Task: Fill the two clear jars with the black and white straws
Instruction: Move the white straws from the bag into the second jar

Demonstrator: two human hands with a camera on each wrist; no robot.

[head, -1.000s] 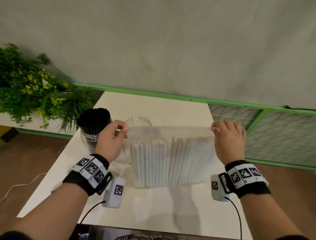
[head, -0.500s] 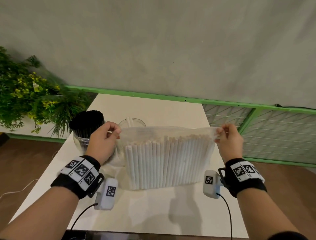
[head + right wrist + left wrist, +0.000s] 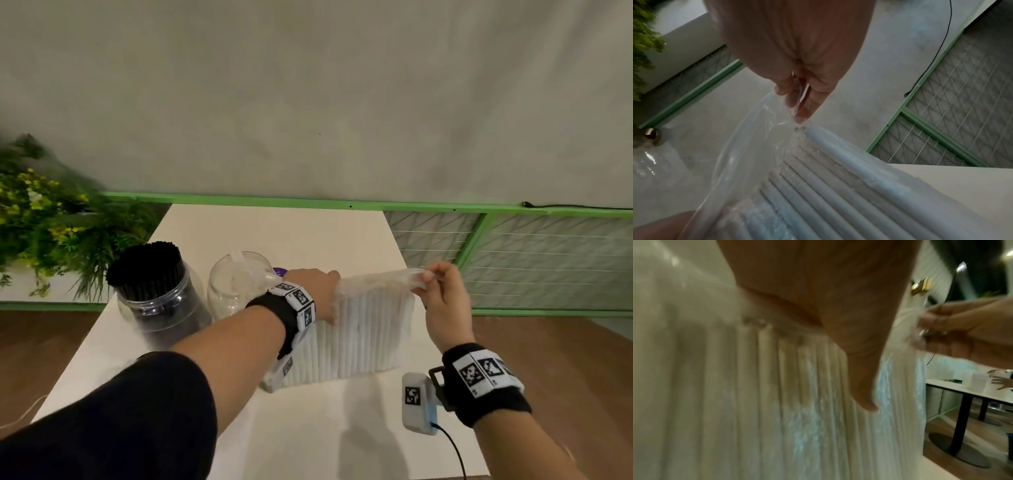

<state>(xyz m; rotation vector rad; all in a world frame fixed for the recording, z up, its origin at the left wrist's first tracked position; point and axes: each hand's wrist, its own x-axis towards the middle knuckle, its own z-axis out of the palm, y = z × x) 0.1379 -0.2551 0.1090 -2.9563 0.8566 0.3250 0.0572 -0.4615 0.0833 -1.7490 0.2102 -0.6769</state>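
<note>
Left hand [image 3: 313,291] now reaches into bag [image 3: 376,281], fingers hidden, grip unclear; right hand [image 3: 442,301] pinches bag rim beside it. Advice: grab white straws [image 3: 359,335] in bunches.

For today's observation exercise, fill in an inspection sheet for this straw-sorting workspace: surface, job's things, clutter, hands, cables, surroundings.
Surface: white rectangular table.
Job's things: clear plastic jar packed with black straws; second clear jar, nearly empty; clear plastic bag of white straws standing upright.
Clutter: small purple object behind the hand.
Hands: left hand reaching into the bag; right hand pinching the bag's top edge.
Cables: black cable from wrist device.
Surroundings: green leafy plant; green-framed wire fence.
</note>
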